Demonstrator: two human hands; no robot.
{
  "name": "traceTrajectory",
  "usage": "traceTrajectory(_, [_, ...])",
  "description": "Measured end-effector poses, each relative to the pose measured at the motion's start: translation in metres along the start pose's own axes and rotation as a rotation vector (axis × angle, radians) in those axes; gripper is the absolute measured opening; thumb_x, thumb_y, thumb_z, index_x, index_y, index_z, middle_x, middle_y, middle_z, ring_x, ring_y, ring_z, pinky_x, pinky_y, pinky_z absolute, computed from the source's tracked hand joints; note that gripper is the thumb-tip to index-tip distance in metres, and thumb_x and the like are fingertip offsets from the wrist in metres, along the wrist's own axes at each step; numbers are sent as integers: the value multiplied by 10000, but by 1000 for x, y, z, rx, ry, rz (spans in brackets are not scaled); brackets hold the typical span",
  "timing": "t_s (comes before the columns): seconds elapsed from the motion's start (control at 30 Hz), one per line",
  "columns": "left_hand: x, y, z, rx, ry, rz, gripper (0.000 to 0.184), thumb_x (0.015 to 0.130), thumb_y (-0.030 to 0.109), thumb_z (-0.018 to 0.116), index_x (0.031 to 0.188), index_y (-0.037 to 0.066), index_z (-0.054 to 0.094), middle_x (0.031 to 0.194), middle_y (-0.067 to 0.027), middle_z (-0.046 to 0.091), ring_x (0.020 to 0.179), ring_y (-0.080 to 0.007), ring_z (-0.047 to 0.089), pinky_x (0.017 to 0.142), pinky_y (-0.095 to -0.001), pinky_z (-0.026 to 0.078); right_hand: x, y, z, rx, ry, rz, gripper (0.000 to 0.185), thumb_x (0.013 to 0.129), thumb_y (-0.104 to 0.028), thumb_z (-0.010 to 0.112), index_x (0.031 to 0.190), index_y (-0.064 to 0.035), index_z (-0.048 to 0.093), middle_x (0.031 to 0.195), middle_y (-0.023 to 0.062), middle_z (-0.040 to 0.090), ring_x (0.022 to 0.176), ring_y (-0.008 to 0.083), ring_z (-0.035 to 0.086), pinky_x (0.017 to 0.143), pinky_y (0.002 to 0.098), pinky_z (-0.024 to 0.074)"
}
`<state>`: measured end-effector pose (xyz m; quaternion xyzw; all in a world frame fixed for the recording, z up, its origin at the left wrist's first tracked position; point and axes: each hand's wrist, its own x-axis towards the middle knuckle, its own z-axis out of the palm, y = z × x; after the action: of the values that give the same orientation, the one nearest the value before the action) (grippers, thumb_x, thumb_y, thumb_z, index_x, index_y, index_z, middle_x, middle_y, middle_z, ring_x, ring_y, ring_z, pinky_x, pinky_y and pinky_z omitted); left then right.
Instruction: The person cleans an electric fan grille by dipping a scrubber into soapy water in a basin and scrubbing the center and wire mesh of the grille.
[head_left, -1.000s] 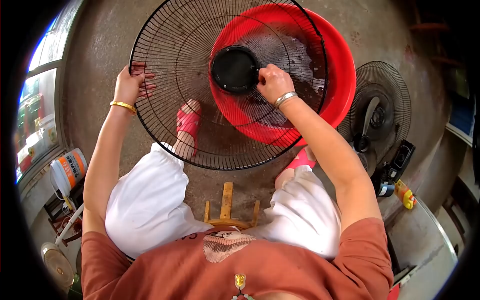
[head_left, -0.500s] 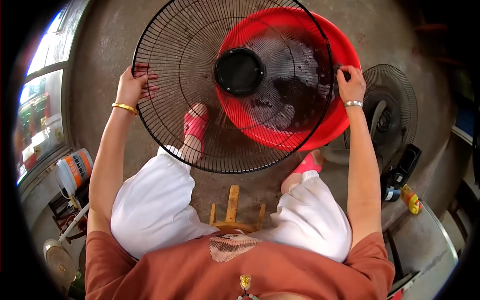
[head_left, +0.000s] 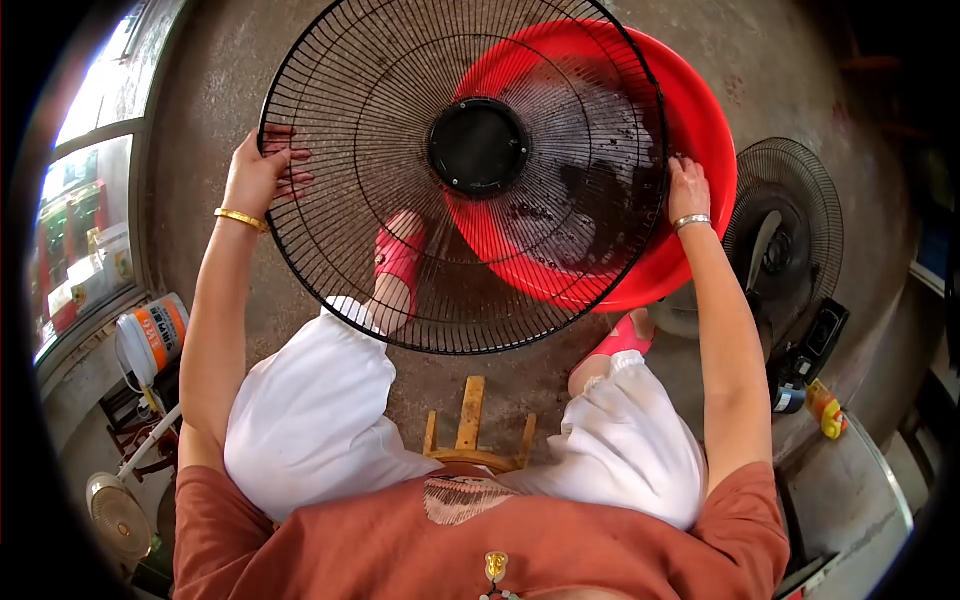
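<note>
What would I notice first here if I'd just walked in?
Probably the big black grille, spread wide in front of the person, with the left hand gripping its left edge and the right hand at its right edge. Next comes the bright red basin, seen partly through the grille and jutting out beyond its right side. Farther right, a dark fan with a blade showing may draw the eye too.

White bucket (head_left: pixel 152 340) with orange label, near window (head_left: pixel 95 240) and pale fan (head_left: pixel 120 515).
</note>
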<state>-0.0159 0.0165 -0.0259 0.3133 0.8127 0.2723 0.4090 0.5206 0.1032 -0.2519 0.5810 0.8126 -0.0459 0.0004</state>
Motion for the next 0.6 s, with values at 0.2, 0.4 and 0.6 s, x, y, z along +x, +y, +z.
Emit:
traceTrajectory(0.2, [9, -8, -4, 0, -22, -14, 263, 925, 14, 462, 1185, 45, 480, 984, -129, 681, 670, -211, 680, 540, -324, 553, -15, 44, 90, 73, -510, -199, 304, 830, -164, 581, 1130, -140, 621, 1228, 166, 585, 1111, 351, 558, 868, 441, 513])
traceTrajectory(0.4, [16, -22, -5, -81, -53, -69, 254, 935, 5, 450, 1185, 45, 471, 990, -126, 680, 659, -206, 678, 534, -320, 553, 27, -27, -100, 325, 277, 141, 236, 732, -179, 656, 955, -103, 661, 948, 169, 643, 904, 361, 617, 811, 449, 503])
traceTrajectory(0.6, [20, -26, -4, -83, -101, -90, 250, 937, 0, 447, 1183, 37, 473, 980, -116, 676, 650, -203, 674, 524, -319, 552, 54, -158, -89, 638, 198, -242, 172, 727, -185, 698, 866, -95, 653, 864, 122, 630, 837, 330, 621, 761, 399, 520])
